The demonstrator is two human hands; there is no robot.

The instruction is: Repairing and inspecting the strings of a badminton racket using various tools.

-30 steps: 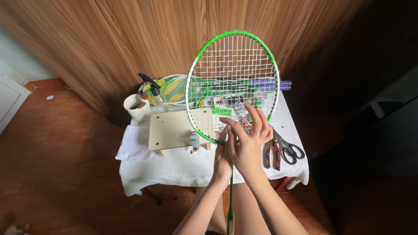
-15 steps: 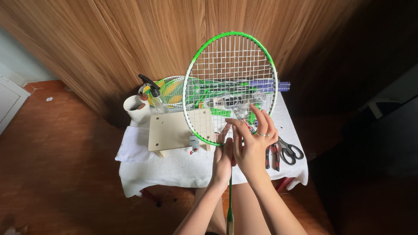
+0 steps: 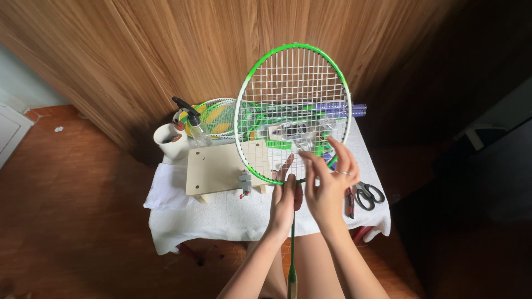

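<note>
Green badminton racket (image 3: pixel 293 111) stands upright at frame centre, above the cloth-covered tabletop (image 3: pixel 221 216). My left hand (image 3: pixel 285 199) is clamped on its throat; right hand (image 3: pixel 330 185) touches the lower strings, fingers (image 3: pixel 339 155) apart. I'd keep the throat steady. Left, a white cup (image 3: pixel 168 141) holds something brown I can't identify

We saw a white-clothed tabletop (image 3: pixel 221 221) before a wooden wall (image 3: pixel 166 55). On it stood a wooden board (image 3: pixel 219 169), a white cup (image 3: pixel 168 143), a spray bottle (image 3: pixel 195 126) and scissors (image 3: pixel 367 195), with spare rackets (image 3: pixel 217 117) behind.
</note>
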